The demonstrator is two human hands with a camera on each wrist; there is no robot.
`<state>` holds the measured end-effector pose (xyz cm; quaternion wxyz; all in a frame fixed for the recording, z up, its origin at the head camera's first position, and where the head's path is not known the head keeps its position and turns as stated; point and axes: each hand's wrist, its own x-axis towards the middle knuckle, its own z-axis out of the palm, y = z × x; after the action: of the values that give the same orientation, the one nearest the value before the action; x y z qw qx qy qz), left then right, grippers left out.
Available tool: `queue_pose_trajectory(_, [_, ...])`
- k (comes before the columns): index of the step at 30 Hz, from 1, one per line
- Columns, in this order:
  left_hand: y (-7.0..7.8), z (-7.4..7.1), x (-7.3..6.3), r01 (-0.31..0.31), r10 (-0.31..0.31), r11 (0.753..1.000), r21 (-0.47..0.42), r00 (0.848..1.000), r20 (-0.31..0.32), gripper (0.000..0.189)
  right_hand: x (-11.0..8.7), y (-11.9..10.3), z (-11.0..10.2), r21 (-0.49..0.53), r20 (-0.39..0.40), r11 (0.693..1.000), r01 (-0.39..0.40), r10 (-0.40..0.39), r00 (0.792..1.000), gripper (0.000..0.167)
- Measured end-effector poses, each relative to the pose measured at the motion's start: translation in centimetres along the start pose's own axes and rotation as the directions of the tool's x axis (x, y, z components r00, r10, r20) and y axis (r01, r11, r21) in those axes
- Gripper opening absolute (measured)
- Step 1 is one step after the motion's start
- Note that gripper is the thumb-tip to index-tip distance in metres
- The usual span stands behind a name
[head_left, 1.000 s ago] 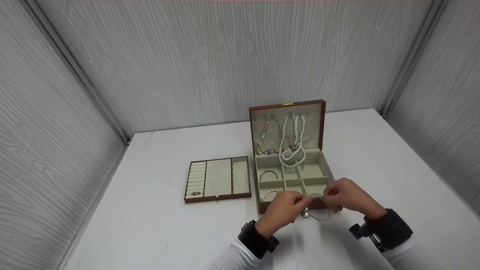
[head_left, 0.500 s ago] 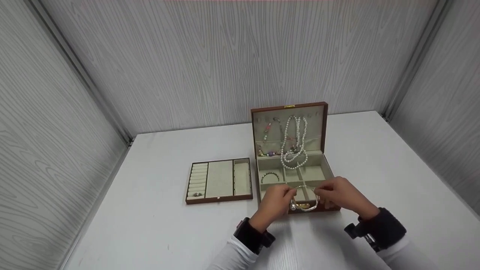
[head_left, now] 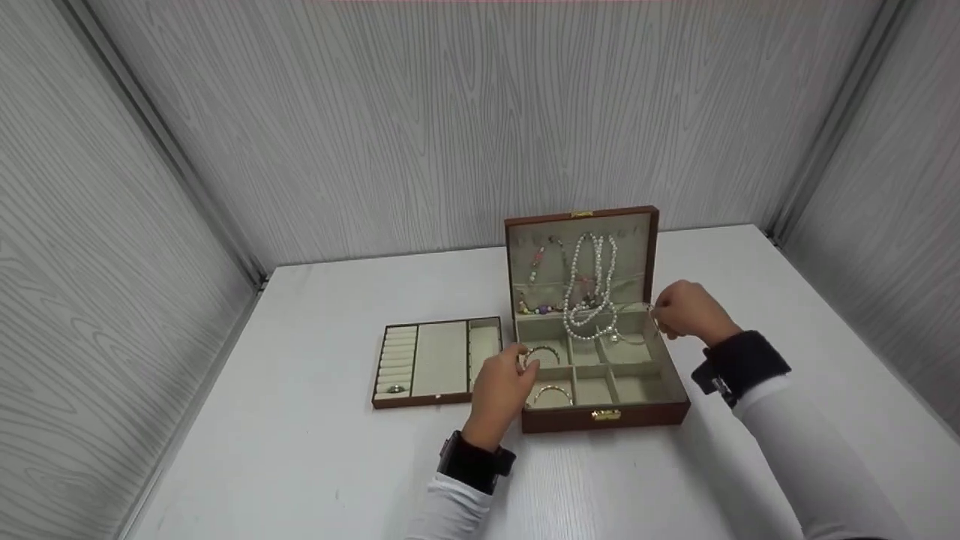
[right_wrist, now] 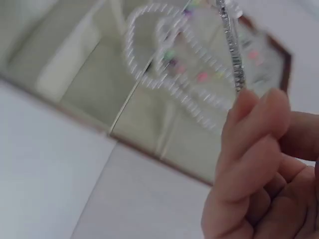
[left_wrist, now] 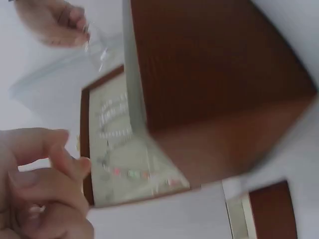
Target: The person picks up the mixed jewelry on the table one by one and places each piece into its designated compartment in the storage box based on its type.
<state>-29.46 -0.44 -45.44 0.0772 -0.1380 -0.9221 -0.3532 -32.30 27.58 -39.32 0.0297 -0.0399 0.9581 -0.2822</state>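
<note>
My right hand (head_left: 691, 311) pinches a thin silver bracelet (right_wrist: 233, 50) with a pale bead, over the back right compartment of the brown jewelry box (head_left: 643, 418). In the left wrist view the bracelet hangs from that hand's fingertips. At the box's left edge is my left hand (head_left: 501, 390), fingers loosely bent, with nothing between thumb and forefinger. Beside it, one bracelet (head_left: 555, 388) sits in the front left compartment and another bracelet (head_left: 543, 349) in the back left one. A white pearl necklace (head_left: 571, 289) hangs from the raised lid, its lower loop reaching over the compartments.
Left of the box lies a flat tray (head_left: 441, 360) with ring rolls, and a ring (head_left: 394, 388) sits at its front. A colourful beaded necklace (head_left: 537, 262) also hangs inside the lid. Wood-grain panels (head_left: 390, 127) stand around the white table (head_left: 300, 450).
Both hands held the bracelet in front of and over the box. My left hand has let go and moved left and down; my right hand has carried the bracelet up and back.
</note>
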Motion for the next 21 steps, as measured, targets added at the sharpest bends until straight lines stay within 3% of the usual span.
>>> queue_pose_trajectory(4, [-1.3,-0.2,0.0,0.055,-0.064,0.993,0.103,0.994,0.088,0.037,1.9,0.5,0.2,-0.157,0.003,0.983,-0.092,0.094,0.996,0.024])
queue_pose_trajectory(7, [-1.8,0.2,-0.2,0.058,-0.080,0.991,0.123,0.980,0.182,0.024,2.6,0.9,1.4,-0.246,0.019,0.961,-0.126,0.135,0.991,0.020])
queue_pose_trajectory(9, [-2.0,0.5,-0.2,0.050,-0.078,0.989,0.137,0.974,0.211,0.017,2.8,1.2,2.3,-0.272,0.032,0.954,-0.127,0.141,0.989,0.018])
queue_pose_trajectory(15, [-2.0,0.5,-0.1,0.039,-0.072,0.987,0.153,0.974,0.215,0.016,3.3,1.5,4.3,-0.306,0.037,0.947,-0.095,0.112,0.993,0.016])
queue_pose_trajectory(21, [-2.0,0.1,0.2,0.022,-0.055,0.987,0.160,0.978,0.203,0.017,3.7,1.4,4.7,-0.363,0.036,0.931,-0.035,0.051,0.998,0.021])
